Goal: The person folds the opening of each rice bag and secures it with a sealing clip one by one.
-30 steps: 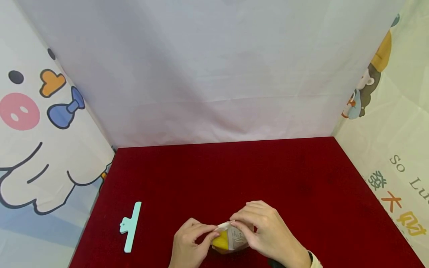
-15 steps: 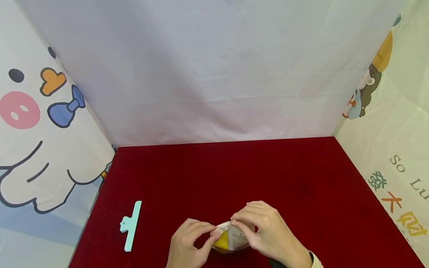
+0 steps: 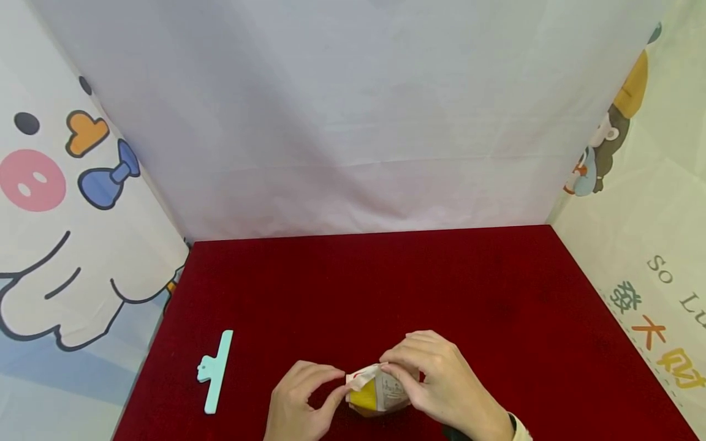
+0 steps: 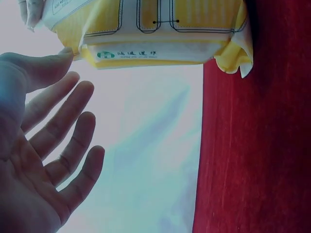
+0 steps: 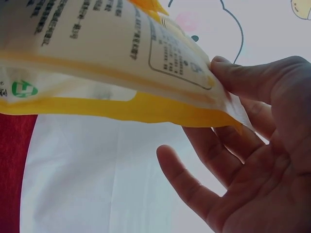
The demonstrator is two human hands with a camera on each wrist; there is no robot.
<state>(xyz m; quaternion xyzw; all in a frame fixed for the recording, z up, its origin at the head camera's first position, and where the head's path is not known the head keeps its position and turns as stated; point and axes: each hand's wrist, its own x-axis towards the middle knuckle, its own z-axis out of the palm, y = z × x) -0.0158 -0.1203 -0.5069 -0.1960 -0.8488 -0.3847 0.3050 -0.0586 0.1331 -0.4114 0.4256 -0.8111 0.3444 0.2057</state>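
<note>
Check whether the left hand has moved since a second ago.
Yes: in the head view, the left hand has shifted leftward, nearer to the mint-green clip, which has stayed put.

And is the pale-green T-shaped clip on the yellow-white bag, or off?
Off: the clip lies on the red tabletop, left of the bag, not touching it.

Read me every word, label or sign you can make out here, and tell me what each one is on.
"So Lu", cut off by the frame edge: white printed fabric wall on the right.
"發大财": same wall.
Green sign resembling "H": soft yellow-and-white packet.
Remaining packet print: too small or blurred to read reliably.
</note>
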